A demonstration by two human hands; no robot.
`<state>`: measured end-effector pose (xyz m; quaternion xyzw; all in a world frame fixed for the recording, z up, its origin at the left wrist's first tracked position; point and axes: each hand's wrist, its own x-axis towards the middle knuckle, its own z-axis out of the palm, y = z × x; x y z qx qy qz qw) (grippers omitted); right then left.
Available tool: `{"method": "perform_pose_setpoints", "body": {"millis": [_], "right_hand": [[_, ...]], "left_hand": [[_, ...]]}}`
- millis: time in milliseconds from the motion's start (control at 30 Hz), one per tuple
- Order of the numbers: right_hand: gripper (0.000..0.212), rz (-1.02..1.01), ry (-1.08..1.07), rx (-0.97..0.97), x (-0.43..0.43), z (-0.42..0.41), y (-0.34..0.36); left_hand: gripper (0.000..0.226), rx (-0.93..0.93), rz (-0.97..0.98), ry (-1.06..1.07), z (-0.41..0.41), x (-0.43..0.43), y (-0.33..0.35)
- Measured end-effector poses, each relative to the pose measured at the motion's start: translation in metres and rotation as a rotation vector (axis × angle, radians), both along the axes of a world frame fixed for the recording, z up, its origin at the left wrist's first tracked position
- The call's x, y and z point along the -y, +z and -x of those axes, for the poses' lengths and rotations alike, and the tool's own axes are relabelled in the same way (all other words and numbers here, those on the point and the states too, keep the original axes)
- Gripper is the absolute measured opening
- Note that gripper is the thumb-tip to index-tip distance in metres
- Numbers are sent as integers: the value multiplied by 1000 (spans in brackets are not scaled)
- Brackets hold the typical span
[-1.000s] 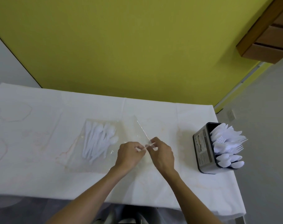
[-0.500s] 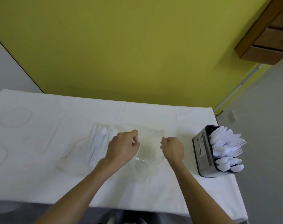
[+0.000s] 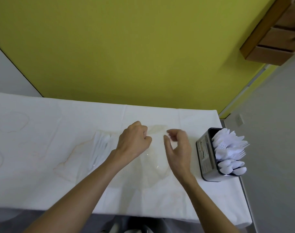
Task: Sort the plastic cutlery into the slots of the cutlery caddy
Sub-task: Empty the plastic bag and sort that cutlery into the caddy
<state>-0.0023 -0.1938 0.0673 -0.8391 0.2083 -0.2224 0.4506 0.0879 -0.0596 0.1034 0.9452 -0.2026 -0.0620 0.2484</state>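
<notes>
Cutlery caddy point(image 3: 205, 155) holds forks point(image 3: 241, 153), spoons point(image 3: 232, 167), left grip point(image 3: 135, 142) clutching bag point(image 3: 156, 163), right grip point(image 3: 177, 148) slack

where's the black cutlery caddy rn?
Head view: the black box-shaped cutlery caddy stands at the far right of the white-clothed table, just right of the right hand, white plastic cutlery sticking out.

Layout on the tabletop point(image 3: 42, 165): left hand point(image 3: 134, 142) and right hand point(image 3: 178, 148) side by side, apart; plastic bag point(image 3: 153, 162) beneath and between their fingers point(image 3: 144, 132); loose cutlery point(image 3: 99, 145) just left of the left fingers, in the bag's left end; cutlery caddy point(image 3: 206, 155) right of the right fingers, near the tabletop's right edge; forks point(image 3: 234, 148) in its farther slot, spoons point(image 3: 231, 167) in its nearer slot.
</notes>
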Motion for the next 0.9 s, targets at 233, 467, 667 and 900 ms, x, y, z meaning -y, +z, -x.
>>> {"method": "perform_pose_setpoints", "body": {"millis": [233,467,667,900], "right_hand": [[19,-180,557,-705,14,55,-8],[24,-580,181,-502,15,54,-31],[35,-962,187,-624,24,36,-32],[48,-1621,40,-166,30,21,-49]], "left_hand": [[52,-517,382,169,4,23,-18],[49,-603,-195,66,38,-24,-108],[38,-320,-68,33,45,-63,-129],[43,-376,-187,755,-15,-133,-140]]}}
